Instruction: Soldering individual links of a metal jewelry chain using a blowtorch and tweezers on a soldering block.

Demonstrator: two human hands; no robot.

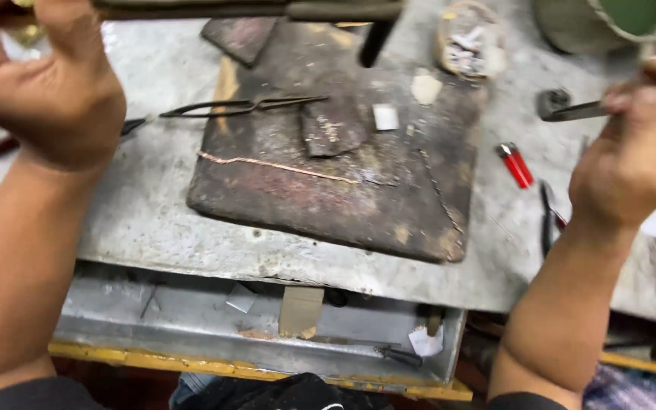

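Grey, scuffed tabletop carries a dark scorched slab at its centre; a thin copper chain lies across the slab. My left hand is closed around a dark torch at the far edge. My right hand pinches metal tweezers near the right edge, beside a red lighter.

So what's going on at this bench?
A person is at a worn metal bench. Their left hand is raised, gripping a long dark tool near the top of the view. Their right hand holds a thin metal tool. Between them sits a scorched dark slab with a thin coppery strand and tweezers lying on it. A red lighter lies beside.
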